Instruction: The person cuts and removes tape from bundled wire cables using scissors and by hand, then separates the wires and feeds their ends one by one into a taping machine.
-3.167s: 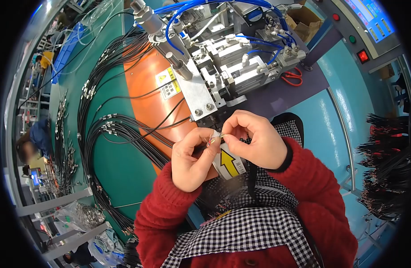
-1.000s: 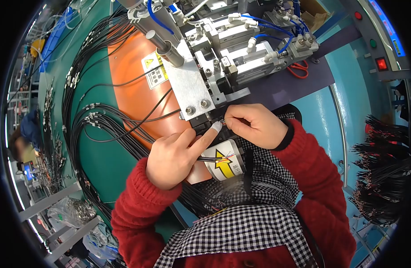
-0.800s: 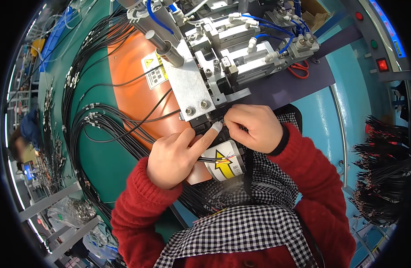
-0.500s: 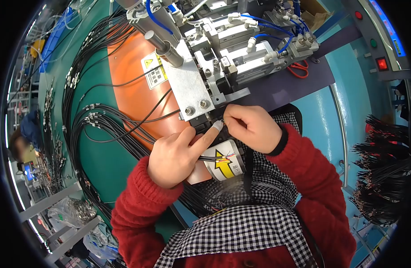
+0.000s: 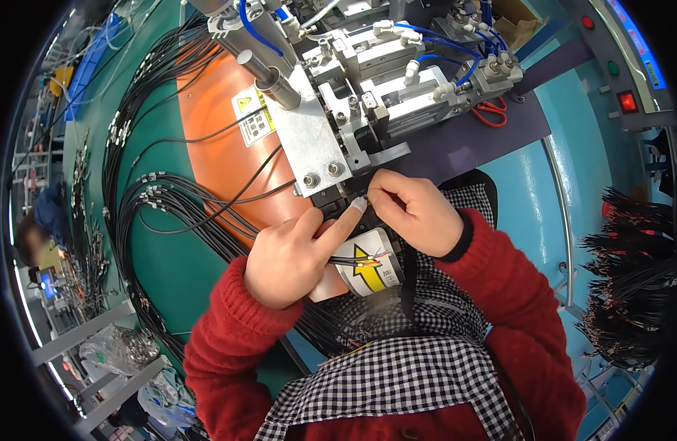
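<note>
slim black cables with coloured wire ends (image 5: 349,260) lie crosswise, bodyward of left hand (image 5: 283,261), the nearer one: index out, grip unclear. right hand (image 5: 418,214): thumb and index pressed together, contents hidden.

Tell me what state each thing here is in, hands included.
Left hand: forefinger extended, its tip covered in white.
Right hand: thumb and forefinger drawn together.
Black cables over the arrow label: ends stripped, coloured wires splayed.
Square red button: lit.
Control screen: on.
Red-handled tool: lying down, far end hidden.
</note>
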`<state>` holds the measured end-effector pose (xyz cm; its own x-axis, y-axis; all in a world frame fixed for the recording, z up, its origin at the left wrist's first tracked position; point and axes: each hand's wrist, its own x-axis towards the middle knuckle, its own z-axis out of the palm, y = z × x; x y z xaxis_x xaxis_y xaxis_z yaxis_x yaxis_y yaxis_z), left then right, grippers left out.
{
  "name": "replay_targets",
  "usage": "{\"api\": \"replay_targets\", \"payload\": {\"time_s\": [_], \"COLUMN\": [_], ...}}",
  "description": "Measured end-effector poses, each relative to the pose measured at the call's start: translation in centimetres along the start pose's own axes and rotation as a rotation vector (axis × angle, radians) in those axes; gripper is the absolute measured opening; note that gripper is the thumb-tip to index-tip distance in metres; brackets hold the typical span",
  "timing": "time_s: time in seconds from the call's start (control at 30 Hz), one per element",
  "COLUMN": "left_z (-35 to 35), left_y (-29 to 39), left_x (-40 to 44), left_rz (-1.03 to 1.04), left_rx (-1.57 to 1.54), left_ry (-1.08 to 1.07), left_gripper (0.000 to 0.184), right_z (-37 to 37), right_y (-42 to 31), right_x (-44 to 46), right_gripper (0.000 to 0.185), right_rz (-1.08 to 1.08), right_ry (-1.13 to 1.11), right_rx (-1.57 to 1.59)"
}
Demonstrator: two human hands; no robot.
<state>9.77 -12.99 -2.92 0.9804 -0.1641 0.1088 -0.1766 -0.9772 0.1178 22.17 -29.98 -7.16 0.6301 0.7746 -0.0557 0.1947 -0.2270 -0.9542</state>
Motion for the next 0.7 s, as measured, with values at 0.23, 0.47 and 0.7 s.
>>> {"api": "replay_targets", "payload": {"time_s": [0.23, 0.47, 0.7], "left_z": [0.0, 0.2, 0.6], "left_y": [0.1, -0.2, -0.5], "left_x": [0.3, 0.1, 0.1], "left_rz": [-0.011, 0.021, 0.036], "left_rx": [0.033, 0.028, 0.035], "left_ry": [0.020, 0.047, 0.096], "left_gripper": [0.054, 0.050, 0.043], "right_z": [-0.1, -0.5, -0.6], "right_y": [1.5, 0.9, -0.4], "right_x": [0.4, 0.5, 0.4], "right_gripper": [0.005, 0.007, 0.007], "right_rz": [0.055, -0.007, -0.107], "right_ry": [-0.072, -0.030, 0.001], "right_rx": [0.145, 0.084, -0.358]}}
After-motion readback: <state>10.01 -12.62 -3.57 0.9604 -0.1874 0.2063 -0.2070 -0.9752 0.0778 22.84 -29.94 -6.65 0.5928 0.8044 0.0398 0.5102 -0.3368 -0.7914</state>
